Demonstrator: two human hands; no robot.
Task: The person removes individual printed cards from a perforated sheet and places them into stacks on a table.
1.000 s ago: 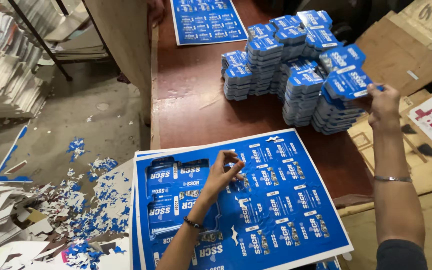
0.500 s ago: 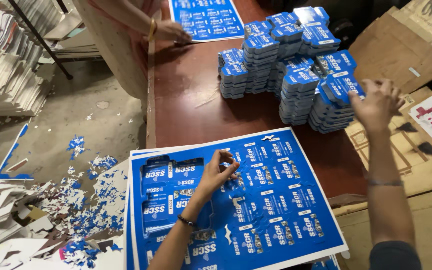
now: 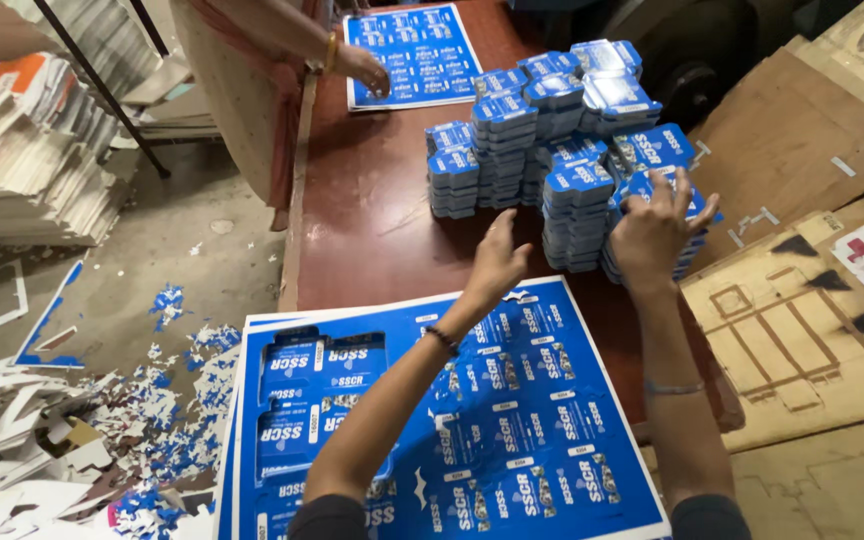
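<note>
- Stacks of blue die-cut cards (image 3: 562, 130) stand crowded together on the red-brown table (image 3: 372, 210), ahead of both raised hands; each stack is topped by a small blue card with a pale panel.
- The nearest stack on the right (image 3: 697, 205) sits directly under the right hand (image 3: 652, 230); the stack beside it (image 3: 574, 215) lies between the two hands.
- A large blue printed sheet (image 3: 512, 430), white-bordered and covered with rows of small rectangular label panels, lies below the wrists at the near table edge, on top of other sheets of the same kind.
- A second blue sheet (image 3: 412, 55) rests at the far end of the table, well beyond the fingers, under another person's hand (image 3: 362, 70).
- Right hand: fingers spread and curled, tips touching the top of the stack; whether they pinch a card I cannot tell.
- Left hand (image 3: 497, 265): lifted above the table, fingers loosely extended and close together, holding nothing visible, near the stacks but apart from them.
- Brown cardboard panels (image 3: 802, 330) lie to the right of the right hand.
- Blue and white paper scraps (image 3: 102, 440) litter the floor far left of the left hand.
- The large sheet's near edge is cut off by the frame; the forearms cover part of its panels, and the right palm is hidden.
</note>
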